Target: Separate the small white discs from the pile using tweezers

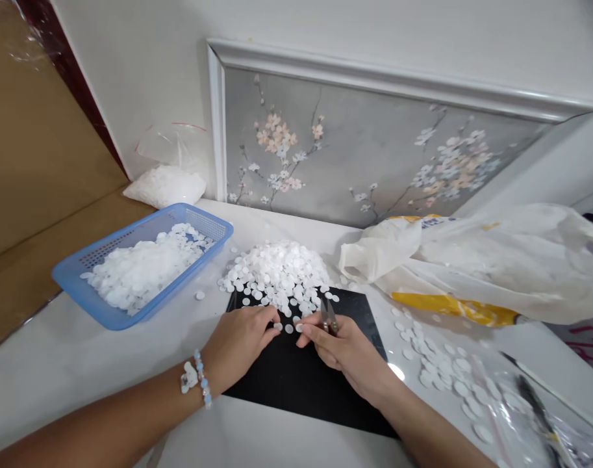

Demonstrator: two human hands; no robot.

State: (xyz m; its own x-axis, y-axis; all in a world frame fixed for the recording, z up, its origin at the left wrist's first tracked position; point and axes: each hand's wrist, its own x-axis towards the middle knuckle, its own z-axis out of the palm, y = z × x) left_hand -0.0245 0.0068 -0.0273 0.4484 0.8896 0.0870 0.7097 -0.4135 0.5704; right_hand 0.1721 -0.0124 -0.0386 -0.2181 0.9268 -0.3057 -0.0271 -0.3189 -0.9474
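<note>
My left hand, with a beaded bracelet on its wrist, is closed in a pinch at a small white disc. Opposite it, my right hand holds small scissors, their blades pointing away from me. The thumb and forefinger of that hand also pinch a white disc. Between the two hands another white disc lies on a black mat. Just beyond them a heap of white discs covers the mat's far edge.
To the left stands a blue basket holding many discs, with a clear bag of white pieces behind. A white and yellow plastic bag lies at right. Loose discs and a dark-handled tool are nearer me.
</note>
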